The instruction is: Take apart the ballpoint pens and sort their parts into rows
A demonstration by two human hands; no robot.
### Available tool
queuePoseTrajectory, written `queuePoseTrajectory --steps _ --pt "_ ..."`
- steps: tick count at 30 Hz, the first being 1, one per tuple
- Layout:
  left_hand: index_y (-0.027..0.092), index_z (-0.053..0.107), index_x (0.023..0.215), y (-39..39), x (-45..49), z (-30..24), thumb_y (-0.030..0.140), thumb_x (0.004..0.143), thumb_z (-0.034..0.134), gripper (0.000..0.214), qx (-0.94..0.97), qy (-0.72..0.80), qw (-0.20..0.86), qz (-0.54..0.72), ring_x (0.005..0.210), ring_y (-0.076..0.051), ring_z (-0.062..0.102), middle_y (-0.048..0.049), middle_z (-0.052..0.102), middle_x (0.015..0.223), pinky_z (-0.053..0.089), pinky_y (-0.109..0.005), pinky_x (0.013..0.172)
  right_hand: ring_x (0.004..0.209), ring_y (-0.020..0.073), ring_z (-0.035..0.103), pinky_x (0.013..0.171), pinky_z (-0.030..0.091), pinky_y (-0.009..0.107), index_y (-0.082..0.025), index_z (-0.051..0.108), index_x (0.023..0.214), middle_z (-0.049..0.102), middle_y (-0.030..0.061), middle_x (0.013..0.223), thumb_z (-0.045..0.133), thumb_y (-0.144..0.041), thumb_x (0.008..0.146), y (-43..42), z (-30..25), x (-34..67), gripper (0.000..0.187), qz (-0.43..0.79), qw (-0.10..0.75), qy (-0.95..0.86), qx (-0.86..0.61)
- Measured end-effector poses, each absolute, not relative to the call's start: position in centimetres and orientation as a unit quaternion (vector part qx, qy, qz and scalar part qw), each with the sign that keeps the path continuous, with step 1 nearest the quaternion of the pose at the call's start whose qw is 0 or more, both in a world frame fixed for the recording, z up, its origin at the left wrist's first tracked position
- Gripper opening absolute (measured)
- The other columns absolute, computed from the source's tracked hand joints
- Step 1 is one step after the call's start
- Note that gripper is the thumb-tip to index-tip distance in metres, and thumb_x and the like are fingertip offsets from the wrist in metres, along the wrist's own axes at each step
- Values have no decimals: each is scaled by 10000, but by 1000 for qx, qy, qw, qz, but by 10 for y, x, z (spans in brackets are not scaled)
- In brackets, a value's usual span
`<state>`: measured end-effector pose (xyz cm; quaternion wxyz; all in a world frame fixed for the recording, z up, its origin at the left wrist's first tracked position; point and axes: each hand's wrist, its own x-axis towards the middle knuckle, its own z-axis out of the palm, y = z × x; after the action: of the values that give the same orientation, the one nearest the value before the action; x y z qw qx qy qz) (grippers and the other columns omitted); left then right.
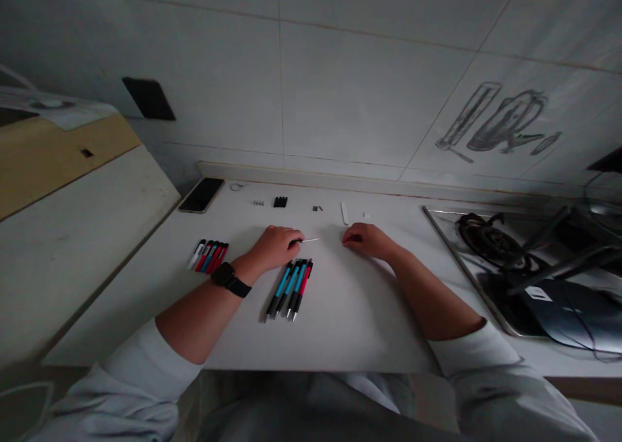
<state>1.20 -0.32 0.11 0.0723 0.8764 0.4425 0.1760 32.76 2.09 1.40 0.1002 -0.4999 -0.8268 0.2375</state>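
Observation:
My left hand [278, 246] is closed around a black pen part [295, 242], from which a thin pale refill-like rod [311, 239] points right. My right hand [367, 240] rests on the counter with its fingers curled together; whatever they hold, if anything, is hidden. Several pens [289, 291] with blue or red barrels and black grips lie side by side just below my left hand. Shorter pen barrels [208, 256] in white, red and blue are lined up left of my watch. Beyond my hands sit small springs [258, 203], black grips [280, 202] and tiny dark pieces [317, 208].
A white strip [345, 213] and a small white bit [366, 215] lie beyond my right hand. At the back left are a phone [202, 195] and a small ring [236, 186]. A stove [490, 241] with dark items on it stands at right; a pale panel [87, 234] bounds the left.

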Motion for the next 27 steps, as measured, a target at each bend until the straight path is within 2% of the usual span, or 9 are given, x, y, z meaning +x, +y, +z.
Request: queuePoseTrajectory --steps 3,6,8,12,16,20,27 --pt "255 748 1071 -3 12 1 177 898 543 280 876 442 75 176 960 -209 715 -14 785 1053 487 -343 907 837 170 655 781 465 254 -217 771 964 743 52 940 628 -265 875 28 12 344 175 224 93 -842 -482" --pt "250 750 1073 -3 13 1 173 896 544 283 876 443 77 175 953 -209 715 -18 786 1048 489 -341 902 752 163 637 708 441 252 -212 767 957 742 38 853 615 -259 873 40 6 376 180 173 100 -822 -533" --pt "248 750 1073 -3 13 1 172 893 545 283 875 444 77 174 947 -212 716 -19 786 1043 491 -344 894 768 171 636 707 435 261 -205 765 968 750 53 885 610 -256 882 49 2 397 185 120 117 -795 -583" --pt "250 749 1074 -3 12 0 170 888 549 284 878 438 77 178 938 -209 714 -18 785 1039 493 -345 892 900 207 642 802 447 286 -195 768 1041 745 103 1014 587 -260 919 66 -7 417 228 31 139 -752 -644" --pt "257 747 1068 -2 11 -1 173 888 557 276 880 431 77 184 934 -202 713 -7 783 1033 493 -343 896 957 208 639 871 455 284 -195 769 1100 720 120 1074 556 -224 938 80 -14 413 269 16 152 -743 -652" --pt "246 746 1068 -1 11 -3 165 889 555 273 880 432 74 183 939 -204 718 -10 786 1033 494 -347 897 913 201 640 879 464 290 -184 748 1152 719 111 1056 553 -183 913 85 -20 410 309 1 195 -728 -658" --pt "248 742 1078 1 9 -7 170 893 571 264 883 425 71 187 940 -214 724 -17 788 1028 497 -365 899 843 206 646 830 486 309 -185 753 1070 738 82 961 652 -303 862 84 -27 411 260 3 218 -721 -657"
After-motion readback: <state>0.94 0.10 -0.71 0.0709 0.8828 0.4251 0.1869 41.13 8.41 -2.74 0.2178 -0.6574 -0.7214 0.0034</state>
